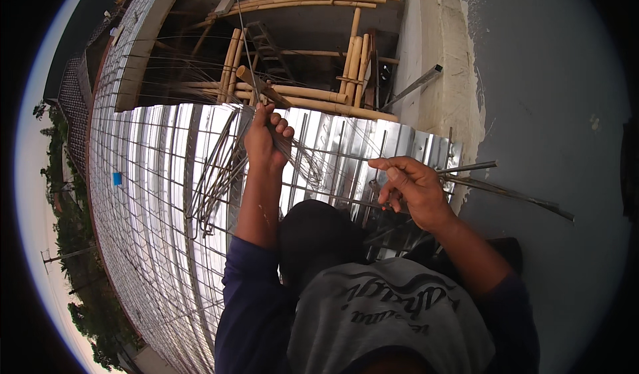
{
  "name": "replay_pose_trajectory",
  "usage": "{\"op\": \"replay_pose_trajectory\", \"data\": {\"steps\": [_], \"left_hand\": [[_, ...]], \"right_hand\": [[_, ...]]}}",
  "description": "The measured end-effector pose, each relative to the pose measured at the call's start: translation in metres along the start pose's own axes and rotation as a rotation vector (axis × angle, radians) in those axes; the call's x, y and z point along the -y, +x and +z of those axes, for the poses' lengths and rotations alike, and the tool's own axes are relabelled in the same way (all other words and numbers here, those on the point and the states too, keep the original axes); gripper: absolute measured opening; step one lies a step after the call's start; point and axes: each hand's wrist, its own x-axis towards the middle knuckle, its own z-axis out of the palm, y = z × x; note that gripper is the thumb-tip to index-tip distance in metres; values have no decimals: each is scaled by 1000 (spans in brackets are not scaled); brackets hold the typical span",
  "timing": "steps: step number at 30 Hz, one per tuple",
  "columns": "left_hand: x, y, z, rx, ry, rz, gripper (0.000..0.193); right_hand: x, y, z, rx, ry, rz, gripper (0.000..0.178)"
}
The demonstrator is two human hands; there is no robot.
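Observation:
My left hand (267,137) is raised and closed around a bundle of thin tie wire (307,166), whose loose strands fan out below the fist. Bent steel rods (216,167) lie on the mesh beside that wrist. My right hand (416,191) hovers over the corrugated metal sheeting (346,137), index finger reaching left and the other fingers curled. By its fingertips is a small dark metal piece (374,186); whether the fingers grip it is unclear. Steel bars (519,194) stick out past the right hand toward the wall.
Steel mesh (153,194) spreads over the shiny sheeting to the left, with a small blue piece (117,178) on it. Ahead, an opening drops away behind bamboo poles (319,94). A grey wall (552,107) rises on the right. A metal channel (419,83) juts up near it.

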Motion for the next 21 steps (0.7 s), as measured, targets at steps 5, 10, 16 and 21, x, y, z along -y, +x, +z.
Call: {"op": "replay_pose_trajectory", "data": {"steps": [5,10,16,21], "left_hand": [[21,-7,12,64,-15,-78,29],[19,-1,-11,128,-22,-103,28],[-5,28,-65,120,-32,-7,24],[-61,81,-177,-144,-88,85,24]], "right_hand": [[-26,-4,12,164,-194,-131,29],[-26,-12,17,47,-413,-181,24],[-22,-19,10,279,-769,-136,19],[-14,-32,14,329,-578,-651,17]]}}
